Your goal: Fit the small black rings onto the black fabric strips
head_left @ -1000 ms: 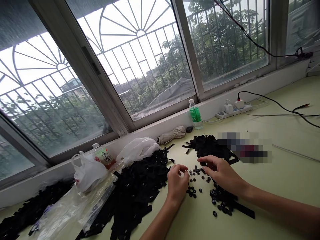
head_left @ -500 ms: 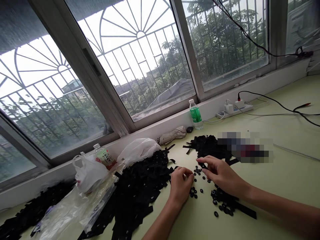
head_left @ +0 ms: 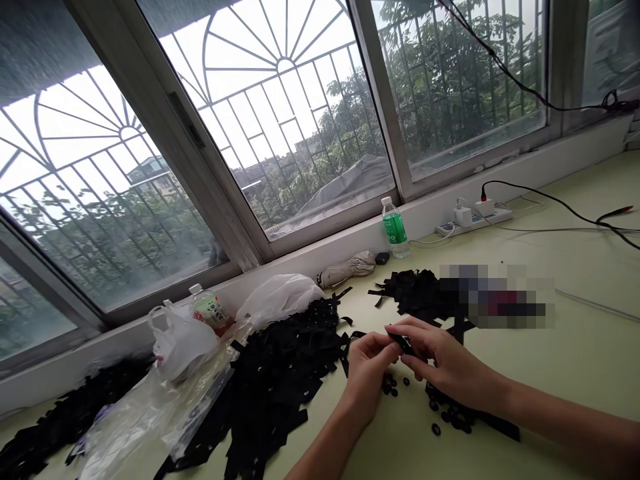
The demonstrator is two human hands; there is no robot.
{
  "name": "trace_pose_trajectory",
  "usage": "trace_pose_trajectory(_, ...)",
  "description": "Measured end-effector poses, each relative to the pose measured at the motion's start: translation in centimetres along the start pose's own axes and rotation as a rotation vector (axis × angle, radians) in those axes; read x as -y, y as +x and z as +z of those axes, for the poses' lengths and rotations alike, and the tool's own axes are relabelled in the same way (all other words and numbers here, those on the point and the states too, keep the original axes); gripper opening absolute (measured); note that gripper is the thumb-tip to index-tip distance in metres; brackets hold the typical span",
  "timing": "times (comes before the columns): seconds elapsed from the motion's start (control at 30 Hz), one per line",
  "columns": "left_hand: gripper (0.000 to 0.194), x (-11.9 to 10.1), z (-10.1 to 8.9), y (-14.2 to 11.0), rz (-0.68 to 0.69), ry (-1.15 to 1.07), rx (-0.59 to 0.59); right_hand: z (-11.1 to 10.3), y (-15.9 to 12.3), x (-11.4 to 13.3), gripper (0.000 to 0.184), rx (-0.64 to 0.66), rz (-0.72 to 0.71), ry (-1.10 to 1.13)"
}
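My right hand (head_left: pixel 445 357) pinches a short black fabric strip (head_left: pixel 402 345) between thumb and fingers. Against the near end of that strip are the fingertips of my left hand (head_left: pixel 367 377), closed in a pinch; whatever they hold is hidden. Under and between the hands lie small round black buttons (head_left: pixel 390 385), partly covered by my fingers. More black buttons (head_left: pixel 454 419) are heaped below my right wrist, beside a longer black strip (head_left: pixel 501 425). Left of my left hand spreads a large pile of black strips (head_left: pixel 285 360).
A second strip pile (head_left: pixel 413 293) lies beyond my hands, next to a blurred-out patch. Along the window ledge stand a green-labelled bottle (head_left: pixel 395 230), a power strip (head_left: pixel 475 220) with cables, a bundled cloth (head_left: pixel 347 269), and plastic bags (head_left: pixel 183 343) with another bottle (head_left: pixel 210 308).
My left hand has risen from the buttons and moved right to meet the strip in my right hand. The right hand has shifted slightly, still holding the strip. The view has shifted a little.
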State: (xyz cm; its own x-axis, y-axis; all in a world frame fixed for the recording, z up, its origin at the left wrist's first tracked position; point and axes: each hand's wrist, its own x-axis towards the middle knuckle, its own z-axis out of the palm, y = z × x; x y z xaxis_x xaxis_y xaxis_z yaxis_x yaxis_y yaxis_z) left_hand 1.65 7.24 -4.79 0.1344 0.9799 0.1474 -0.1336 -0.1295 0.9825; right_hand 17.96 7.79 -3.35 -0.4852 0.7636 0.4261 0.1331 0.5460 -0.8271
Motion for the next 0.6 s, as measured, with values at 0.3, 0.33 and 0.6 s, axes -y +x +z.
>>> trace_pose_trajectory(0.3,0.016,-0.69,-0.27,-0.14,-0.088,-0.193,0.050,-0.06,0.14,-0.39,0.041,-0.016,-0.057,-0.142)
trace_pose_trajectory(0.33,0.016,-0.69,-0.15,-0.16,-0.082,-0.197,0.054,0.03,0.09,-0.33,0.041,-0.009,-0.074,-0.153)
trace_pose_trajectory(0.6,0.021,-0.34,-0.08,-0.01,-0.093,-0.132,-0.037,0.27,-0.17,0.02,0.043,-0.001,-0.077,-0.155)
